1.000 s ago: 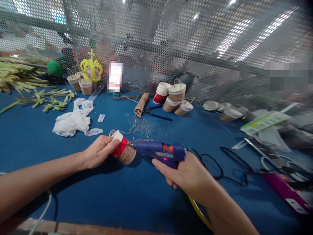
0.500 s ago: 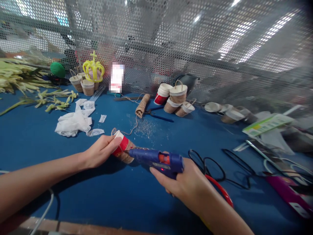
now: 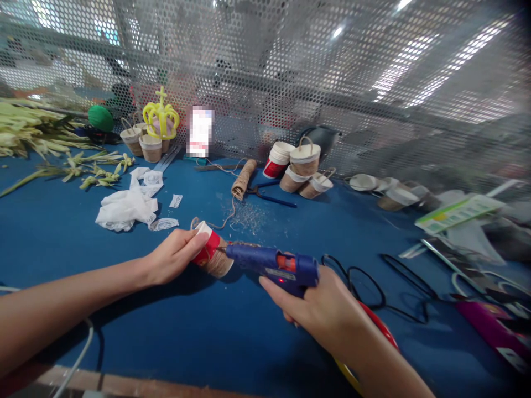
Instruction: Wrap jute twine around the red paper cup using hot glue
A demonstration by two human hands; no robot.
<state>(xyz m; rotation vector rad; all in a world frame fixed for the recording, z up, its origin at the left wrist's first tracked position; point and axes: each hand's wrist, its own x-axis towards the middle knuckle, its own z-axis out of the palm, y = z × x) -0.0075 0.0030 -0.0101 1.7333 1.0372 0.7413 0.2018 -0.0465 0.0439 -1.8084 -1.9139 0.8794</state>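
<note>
My left hand [image 3: 176,255] is closed on a tilted red and white paper cup [image 3: 211,243], whose lower part is wrapped in brown twine [image 3: 219,264]. A strand of that twine runs back from the cup to a twine roll [image 3: 244,179] on the table. In my right hand [image 3: 321,307] is a blue hot glue gun [image 3: 271,264] with a small red light glowing on its side. Its nozzle points left and is at the cup's wall, near the wrapped part; whether it touches cannot be made out.
Blue-handled pliers [image 3: 271,198] lie beside the twine roll. Behind stand twine-wrapped cups [image 3: 305,160] with handles and a stack of paper cups [image 3: 277,160]. White lace [image 3: 126,209] is at left, black cable [image 3: 367,284] at right, and a perforated metal screen [image 3: 257,77] at the back.
The glue gun and my right hand have shifted slightly right and up, its nozzle moving along the cup's wall. My left hand keeps hold of the cup almost in place.
</note>
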